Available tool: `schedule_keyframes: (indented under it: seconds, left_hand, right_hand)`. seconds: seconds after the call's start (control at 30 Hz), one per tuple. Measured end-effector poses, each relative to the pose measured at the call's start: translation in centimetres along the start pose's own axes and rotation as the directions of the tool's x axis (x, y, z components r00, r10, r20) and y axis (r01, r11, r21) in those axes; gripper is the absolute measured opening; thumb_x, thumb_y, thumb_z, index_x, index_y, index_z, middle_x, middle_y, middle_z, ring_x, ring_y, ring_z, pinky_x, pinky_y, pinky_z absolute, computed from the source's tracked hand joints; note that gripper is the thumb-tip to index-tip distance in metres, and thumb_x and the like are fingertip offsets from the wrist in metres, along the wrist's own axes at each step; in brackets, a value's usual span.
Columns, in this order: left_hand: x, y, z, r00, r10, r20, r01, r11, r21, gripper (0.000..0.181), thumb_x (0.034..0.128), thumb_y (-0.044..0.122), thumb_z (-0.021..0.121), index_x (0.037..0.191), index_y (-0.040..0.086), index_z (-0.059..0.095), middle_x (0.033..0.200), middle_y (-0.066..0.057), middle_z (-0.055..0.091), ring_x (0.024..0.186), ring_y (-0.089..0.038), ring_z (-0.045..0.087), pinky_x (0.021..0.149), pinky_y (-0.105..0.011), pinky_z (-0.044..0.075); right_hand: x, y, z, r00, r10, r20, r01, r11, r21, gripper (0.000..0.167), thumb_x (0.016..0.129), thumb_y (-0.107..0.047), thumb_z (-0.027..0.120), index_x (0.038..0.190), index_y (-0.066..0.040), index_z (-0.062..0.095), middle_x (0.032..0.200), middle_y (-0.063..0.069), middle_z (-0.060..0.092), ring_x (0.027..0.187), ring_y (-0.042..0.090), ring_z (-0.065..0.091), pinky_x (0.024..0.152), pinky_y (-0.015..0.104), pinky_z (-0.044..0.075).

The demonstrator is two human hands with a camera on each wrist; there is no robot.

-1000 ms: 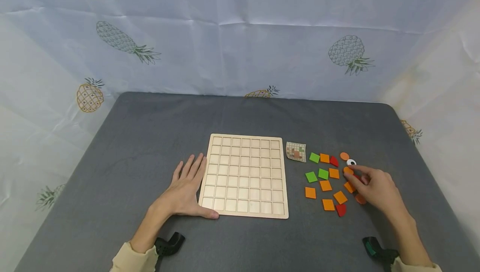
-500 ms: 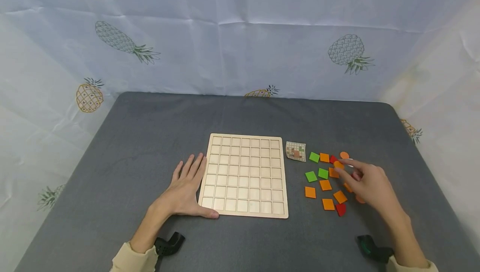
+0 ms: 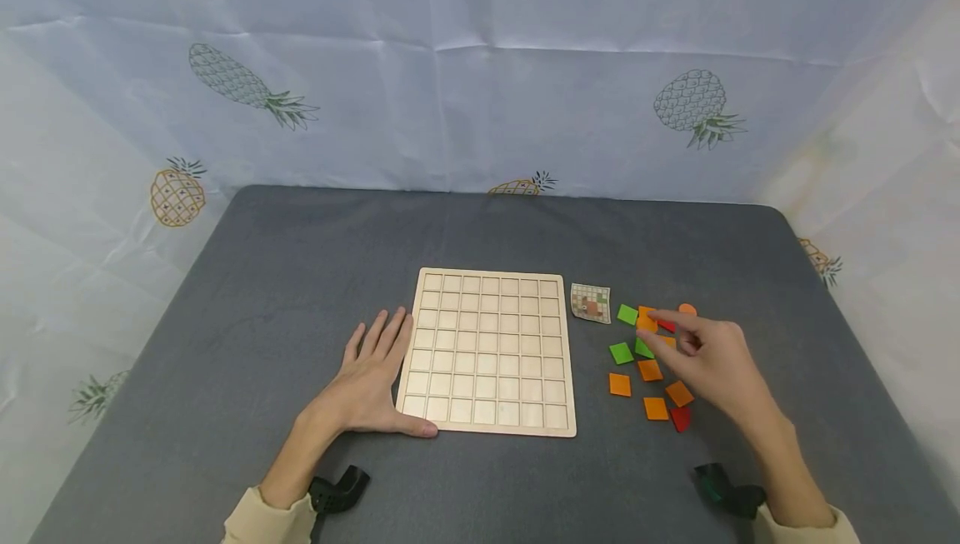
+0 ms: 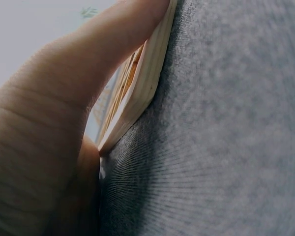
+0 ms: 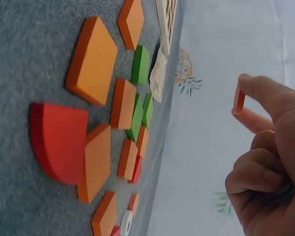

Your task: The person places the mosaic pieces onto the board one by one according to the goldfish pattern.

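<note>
A wooden grid board (image 3: 486,352) lies on the grey table. My left hand (image 3: 367,386) is spread at its left side, the thumb at the near left corner; in the left wrist view the thumb (image 4: 78,64) touches the board's edge (image 4: 152,69). My right hand (image 3: 712,361) is above the loose pieces, pinching an orange piece (image 3: 647,323) between thumb and forefinger. The right wrist view shows this piece (image 5: 239,100) edge-on and off the table, the other fingers of the hand (image 5: 270,162) curled.
A small patterned card (image 3: 591,303) lies right of the board. Beyond it are several orange squares (image 3: 619,385), green squares (image 3: 621,353), a red piece (image 3: 680,419) and an orange disc (image 3: 687,309). A white ring-like piece (image 5: 127,223) shows in the right wrist view.
My right hand has lifted the orange piece from among the others and carried it left, towards the card. My left hand has stayed at the board.
</note>
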State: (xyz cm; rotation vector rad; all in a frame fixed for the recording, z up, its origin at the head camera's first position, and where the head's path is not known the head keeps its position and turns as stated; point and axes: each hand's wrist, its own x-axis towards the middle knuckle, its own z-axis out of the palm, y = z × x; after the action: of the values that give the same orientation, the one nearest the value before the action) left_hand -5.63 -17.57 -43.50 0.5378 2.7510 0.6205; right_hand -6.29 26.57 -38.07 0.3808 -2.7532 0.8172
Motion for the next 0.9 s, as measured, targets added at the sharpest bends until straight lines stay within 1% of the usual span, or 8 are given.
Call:
schedule_keyframes:
  seconds: [0.17,0.37,0.47,0.57,0.7,0.9]
  left_hand:
    - [-0.1,0.0,0.0,1.000,0.011,-0.009,-0.011,1.000,-0.001,0.151,0.0583,0.077,0.082,0.164,0.002,0.006,0.173,-0.021,0.003,0.159,-0.047,0.001,0.122,-0.070,0.002]
    - [-0.1,0.0,0.0,1.000,0.014,-0.014,-0.014,1.000,0.004,0.150,0.0585,0.078,0.081,0.164,0.002,0.006,0.173,-0.021,0.003,0.159,-0.047,0.001,0.122,-0.070,0.002]
    - [-0.1,0.0,0.0,1.000,0.009,-0.012,-0.009,1.000,0.004,0.151,0.0579,0.078,0.081,0.165,0.003,0.006,0.173,-0.020,0.003,0.160,-0.045,0.000,0.123,-0.068,0.001]
    - [0.0,-0.1,0.0,1.000,0.011,-0.014,-0.010,1.000,0.005,0.151,0.0575,0.079,0.081,0.165,0.003,0.006,0.173,-0.020,0.003,0.160,-0.045,0.000,0.123,-0.068,0.001]
    - [0.0,0.0,0.0,1.000,0.011,-0.018,-0.011,1.000,0.012,0.151,0.0576,0.079,0.081,0.165,0.003,0.006,0.173,-0.019,0.003,0.160,-0.045,0.000,0.123,-0.068,0.001]
    - [0.0,0.0,0.1,1.000,0.011,-0.021,-0.011,1.000,0.016,0.151,0.0577,0.080,0.080,0.165,0.003,0.007,0.173,-0.020,0.004,0.160,-0.045,0.001,0.123,-0.068,0.002]
  right_hand:
    - [0.2,-0.6,0.5,0.999,-0.034,-0.002,0.034,0.999,0.002,0.029,0.078,-0.010,0.088,0.105,-0.003,0.079,0.056,-0.010,0.024,0.048,-0.004,0.016,0.043,0.020,0.019]
    - [0.8,-1.8,1.4,0.997,-0.075,0.001,0.075,0.997,0.030,0.024,0.078,-0.009,0.088,0.100,-0.006,0.079,0.055,-0.011,0.024,0.047,-0.006,0.016,0.043,0.019,0.019]
    - [1.3,-2.8,1.8,0.998,-0.066,0.022,0.065,0.996,0.055,0.022,0.079,-0.011,0.087,0.099,-0.007,0.079,0.055,-0.011,0.023,0.047,-0.005,0.015,0.043,0.019,0.018]
    - [1.8,-3.7,2.2,0.998,-0.061,0.035,0.058,0.995,0.084,0.022,0.082,-0.015,0.086,0.102,-0.009,0.079,0.056,-0.012,0.021,0.049,-0.004,0.014,0.044,0.019,0.017]
    - [2.5,-5.0,3.1,0.995,-0.090,0.037,0.086,0.990,0.115,0.024,0.082,-0.019,0.086,0.104,-0.011,0.080,0.056,-0.013,0.018,0.050,-0.003,0.012,0.046,0.019,0.017]
    - [3.7,-7.9,5.2,0.987,-0.138,0.084,0.124,0.980,0.154,0.022,0.081,-0.021,0.087,0.097,-0.009,0.080,0.054,-0.013,0.021,0.048,-0.002,0.016,0.048,0.019,0.021]
